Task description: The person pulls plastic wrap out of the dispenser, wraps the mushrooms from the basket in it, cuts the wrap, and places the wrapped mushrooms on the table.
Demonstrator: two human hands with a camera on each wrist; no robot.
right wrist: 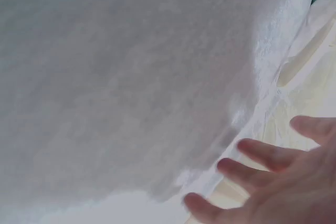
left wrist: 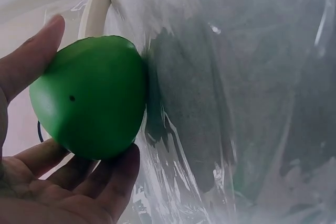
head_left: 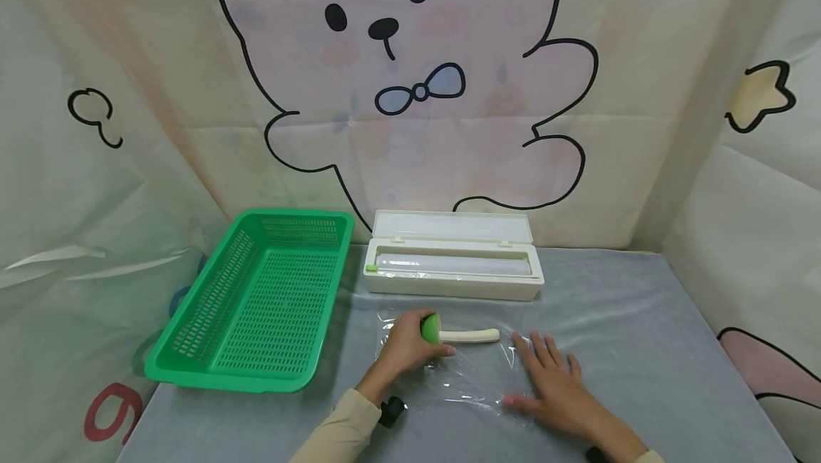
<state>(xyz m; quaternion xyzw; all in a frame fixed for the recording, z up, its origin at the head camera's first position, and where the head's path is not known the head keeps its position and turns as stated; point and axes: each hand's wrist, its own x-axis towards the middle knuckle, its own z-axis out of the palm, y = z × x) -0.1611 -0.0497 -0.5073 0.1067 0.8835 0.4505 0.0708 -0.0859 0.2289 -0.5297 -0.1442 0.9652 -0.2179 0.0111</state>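
My left hand grips the rounded green head of a utensil with a straight cream handle, its thumb and fingers spread around the head. The handle points right, toward my other hand. In the left wrist view the green head is smooth, with one small dark dot. Beneath it a sheet of clear plastic film lies wrinkled on the grey cloth. My right hand has its fingers spread and holds nothing, with the fingertips right at the film's right edge. Extended fingers show in the right wrist view too.
Behind the film stands a white cling film dispenser with its lid raised, a film roll inside and a small green slider at its left end. To the left is a green plastic basket. A printed curtain rises behind the table.
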